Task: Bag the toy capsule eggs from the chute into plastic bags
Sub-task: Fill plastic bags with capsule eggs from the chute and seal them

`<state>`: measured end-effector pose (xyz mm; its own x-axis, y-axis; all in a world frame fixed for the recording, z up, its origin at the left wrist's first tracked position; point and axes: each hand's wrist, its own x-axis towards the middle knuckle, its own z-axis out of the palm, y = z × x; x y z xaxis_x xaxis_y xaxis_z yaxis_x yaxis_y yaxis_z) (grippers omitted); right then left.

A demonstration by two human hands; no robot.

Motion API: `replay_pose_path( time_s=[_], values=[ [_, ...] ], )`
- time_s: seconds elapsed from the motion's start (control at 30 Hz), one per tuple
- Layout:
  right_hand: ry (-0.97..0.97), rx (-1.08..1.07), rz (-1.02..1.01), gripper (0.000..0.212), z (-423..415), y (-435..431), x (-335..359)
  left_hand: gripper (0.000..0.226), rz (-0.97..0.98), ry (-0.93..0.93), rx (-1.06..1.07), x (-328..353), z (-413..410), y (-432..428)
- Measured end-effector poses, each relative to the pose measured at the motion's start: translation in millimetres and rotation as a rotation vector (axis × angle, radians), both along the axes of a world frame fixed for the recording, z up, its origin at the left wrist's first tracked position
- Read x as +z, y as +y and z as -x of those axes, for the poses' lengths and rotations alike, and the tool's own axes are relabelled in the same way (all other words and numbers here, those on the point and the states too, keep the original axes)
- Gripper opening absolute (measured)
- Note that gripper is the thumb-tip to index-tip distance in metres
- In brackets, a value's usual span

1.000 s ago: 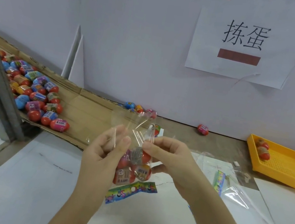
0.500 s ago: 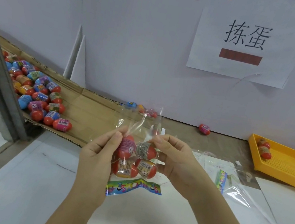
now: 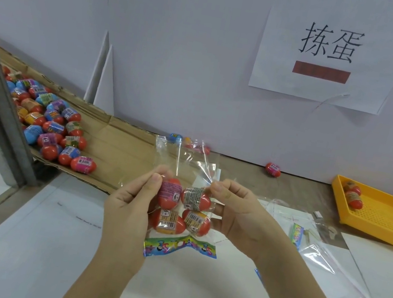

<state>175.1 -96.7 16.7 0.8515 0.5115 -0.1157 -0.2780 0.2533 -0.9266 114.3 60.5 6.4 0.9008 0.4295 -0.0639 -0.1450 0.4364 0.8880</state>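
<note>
While left hand (image 3: 132, 199) pinches bag (image 3: 188, 161), right hand (image 3: 238, 210) pinches opposite edge.

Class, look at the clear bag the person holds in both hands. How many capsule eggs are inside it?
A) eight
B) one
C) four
C: four eggs show through the bag, two above two, between the left hand and the right hand.

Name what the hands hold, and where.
A clear plastic bag of four eggs: left hand pinches its left edge, right hand its right edge, beside the upper eggs.
</note>
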Motion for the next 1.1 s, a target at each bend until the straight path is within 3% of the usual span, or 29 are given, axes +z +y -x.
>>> replay_pose_path(
  time_s=[0.2, 0.53, 0.73, 0.9, 1.1],
  values=[
    [0.018, 0.003, -0.019, 0.012, -3, -2, -3, 0.023, -0.023, 0.019, 0.05, -3, -1, 0],
    [-0.168, -0.109, 0.027, 0.006, -6, -5, 1, 0.019, 0.018, 0.004, 0.04, -3, -1, 2],
    [-0.106, -0.126, 0.016, 0.043, -7, -5, 0, 0.022, -0.083, -0.013, 0.036, -3, -1, 4],
    [-0.17, -0.09, 0.002, 0.016, -8, -8, 1, 0.024, -0.07, -0.029, 0.01, -2, -1, 5],
    [-0.221, -0.015, -0.058, 0.014, -8, -14, 6, 0.015, -0.035, -0.15, -0.037, 4, 1, 5]
  ],
)
